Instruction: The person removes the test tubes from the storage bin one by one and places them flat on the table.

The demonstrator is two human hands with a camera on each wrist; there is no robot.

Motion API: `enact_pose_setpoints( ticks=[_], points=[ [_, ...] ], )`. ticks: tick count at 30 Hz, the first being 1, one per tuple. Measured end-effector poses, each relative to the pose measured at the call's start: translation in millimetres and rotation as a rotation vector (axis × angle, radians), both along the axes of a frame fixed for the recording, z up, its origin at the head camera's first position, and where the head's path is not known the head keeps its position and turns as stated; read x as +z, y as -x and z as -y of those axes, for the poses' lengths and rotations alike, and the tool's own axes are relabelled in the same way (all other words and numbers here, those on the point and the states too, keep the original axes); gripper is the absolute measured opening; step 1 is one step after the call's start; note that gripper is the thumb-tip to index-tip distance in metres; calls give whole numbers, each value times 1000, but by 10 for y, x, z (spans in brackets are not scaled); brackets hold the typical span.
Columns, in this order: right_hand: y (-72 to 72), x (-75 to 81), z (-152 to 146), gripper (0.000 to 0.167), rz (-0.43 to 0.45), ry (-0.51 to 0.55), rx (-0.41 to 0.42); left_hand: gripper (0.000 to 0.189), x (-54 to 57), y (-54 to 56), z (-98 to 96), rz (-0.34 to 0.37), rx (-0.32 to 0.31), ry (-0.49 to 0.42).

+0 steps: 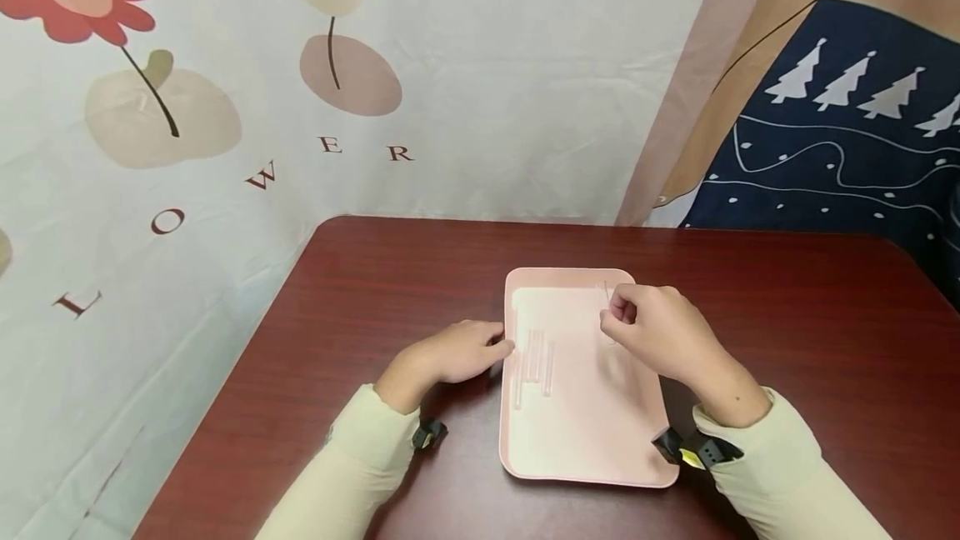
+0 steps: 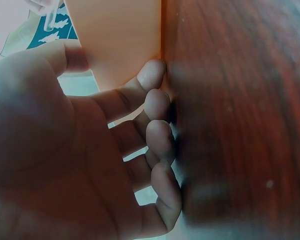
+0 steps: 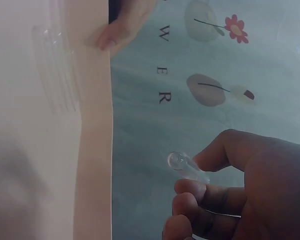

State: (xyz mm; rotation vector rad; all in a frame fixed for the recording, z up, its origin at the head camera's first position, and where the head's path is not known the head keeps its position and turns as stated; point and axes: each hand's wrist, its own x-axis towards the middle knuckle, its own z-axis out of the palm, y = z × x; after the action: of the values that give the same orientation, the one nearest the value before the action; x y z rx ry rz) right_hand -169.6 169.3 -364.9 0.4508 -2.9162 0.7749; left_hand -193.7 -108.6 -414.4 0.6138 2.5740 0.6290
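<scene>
Between thumb and fingertips, my right hand pinches a small clear test tube with a rounded end. It holds the tube above the right far part of a pink tray. Several more clear test tubes lie side by side in the tray's left half. At the tray's left edge is my left hand, its thumb on the rim. In the left wrist view, the loosely bent fingers rest on the table by the tray's outer wall, gripping nothing.
The tray stands on a dark red-brown wooden table. Behind it hangs a pale curtain printed with flowers and letters. At the right back is a dark blue cloth with white trees.
</scene>
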Motion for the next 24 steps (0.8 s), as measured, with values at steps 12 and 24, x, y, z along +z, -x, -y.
enact_pose_setpoints(
  ticks=[12,24],
  points=[
    [59,-12,-199,13,-57,14,-38,38,-21,20,0,3,3,2],
    [122,-104,-380,12,-43,37,-83,37,-15,19,-3,2,4,-6]
  ],
)
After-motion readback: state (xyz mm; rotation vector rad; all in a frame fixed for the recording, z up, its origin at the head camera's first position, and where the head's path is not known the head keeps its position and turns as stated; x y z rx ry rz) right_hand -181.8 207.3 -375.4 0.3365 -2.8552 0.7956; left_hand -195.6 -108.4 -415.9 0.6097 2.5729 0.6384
